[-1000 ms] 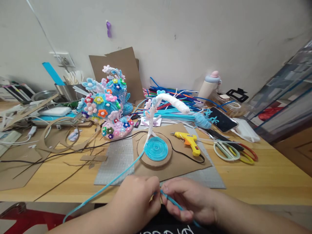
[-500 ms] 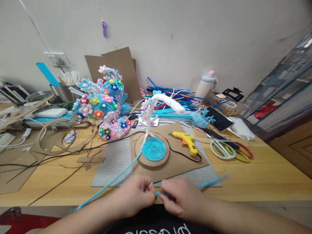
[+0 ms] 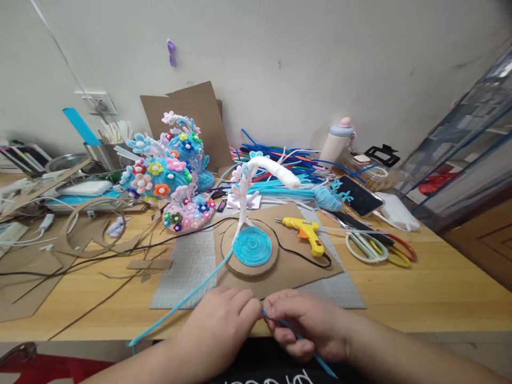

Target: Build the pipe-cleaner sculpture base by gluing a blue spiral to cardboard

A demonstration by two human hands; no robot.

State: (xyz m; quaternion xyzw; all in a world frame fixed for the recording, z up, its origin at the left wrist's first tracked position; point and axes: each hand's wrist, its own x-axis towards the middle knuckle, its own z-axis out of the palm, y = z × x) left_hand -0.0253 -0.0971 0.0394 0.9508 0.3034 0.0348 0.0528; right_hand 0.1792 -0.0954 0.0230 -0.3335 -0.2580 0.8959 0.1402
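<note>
My right hand [image 3: 310,326] pinches a light-blue pipe cleaner [image 3: 295,334] between thumb and forefinger. The stem crosses the palm and its tail hangs toward my lap. Against those fingertips, my left hand [image 3: 228,326] is curled closed at the pipe cleaner's other end; its knuckles hide the grip. Beyond the hands, a coiled blue pipe-cleaner disc [image 3: 253,246] lies on a round cardboard base [image 3: 250,270]. A blue strand [image 3: 180,304] trails from the coil toward my left forearm. A white wrapped stem [image 3: 243,200] rises from the base and arches right.
A yellow glue gun [image 3: 303,231] lies on cardboard [image 3: 292,277] over a grey cutting mat [image 3: 172,285]. Scissors [image 3: 366,247] and a phone [image 3: 363,195] are at right. A flower-covered craft piece [image 3: 160,176] stands left of a pile of pipe cleaners [image 3: 280,165]. Black cord crosses the table.
The pipe cleaner's free tail has swung from pointing right to hanging down toward my lap. My right hand has turned, with its lower fingers loosened; a dark thing seen in it no longer shows.
</note>
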